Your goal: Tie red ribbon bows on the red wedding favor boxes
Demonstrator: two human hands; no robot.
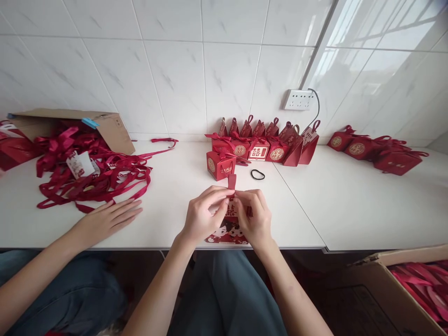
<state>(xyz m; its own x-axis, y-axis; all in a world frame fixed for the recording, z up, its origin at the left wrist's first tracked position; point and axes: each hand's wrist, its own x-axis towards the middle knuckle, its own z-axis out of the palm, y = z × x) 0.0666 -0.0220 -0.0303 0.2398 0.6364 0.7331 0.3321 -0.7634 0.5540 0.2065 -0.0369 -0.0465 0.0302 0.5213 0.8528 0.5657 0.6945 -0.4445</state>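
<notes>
A red gift box (229,229) with two cartoon figures and a double-character print lies at the table's front edge, partly covered by my hands. From its top a red ribbon loop (231,182) sticks up. My left hand (210,210) is closed, thumb and fingers pinching the top of the box at the foot of the loop. My right hand (255,215) pinches the same spot from the other side, its fingertips close to the left ones. Just behind stands a finished-looking red box (221,165) with a gold round emblem.
Red boxes with loops (259,149) line the wall, and more boxes (380,150) stand right. A black band (257,174) lies behind my hands. Left are tangled ribbons (105,179), an open carton (117,133) and another person's hand (110,219). A ribbon-filled carton (376,280) stands lower right.
</notes>
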